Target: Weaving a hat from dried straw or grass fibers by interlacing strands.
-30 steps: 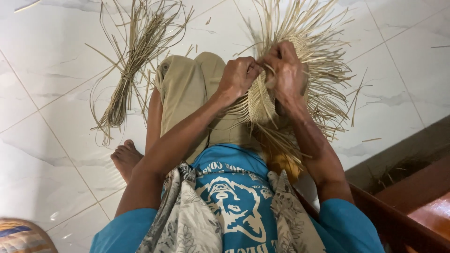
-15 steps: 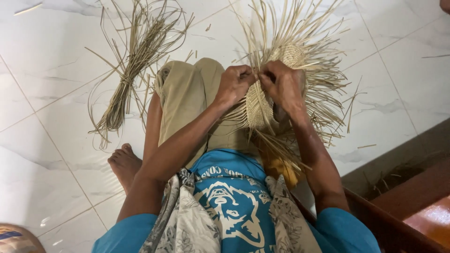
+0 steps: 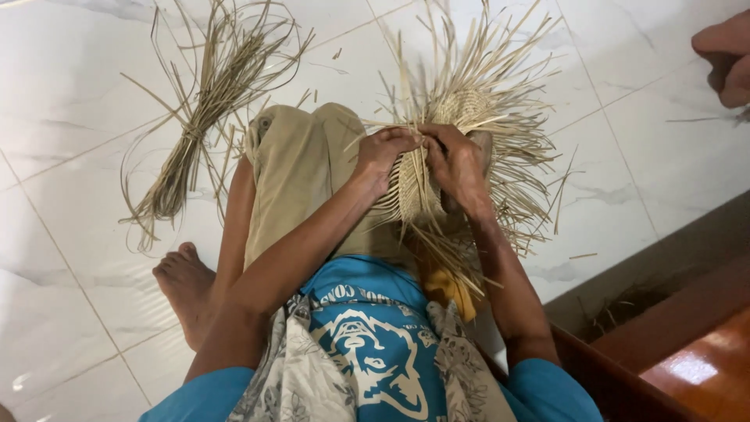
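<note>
Resting over the person's lap: weave (image 3: 467, 109), a half-made piece of pale straw, loose strands fanning out on all sides above the white tile floor (image 3: 70, 312). Left hand (image 3: 384, 152): fingers curled tight, pinching strands at the weave's near edge. Right hand (image 3: 455, 160): fingers bent and closed on strands, just beside the left, the two nearly touching. Khaki trouser knee (image 3: 301, 168): raised, beside the weave. Bare foot (image 3: 186, 285): flat on the floor. Bundle (image 3: 199, 125) of dry straw: on the floor, well apart from the weave. Another person's hand (image 3: 726, 59): at the upper edge, apart.
</note>
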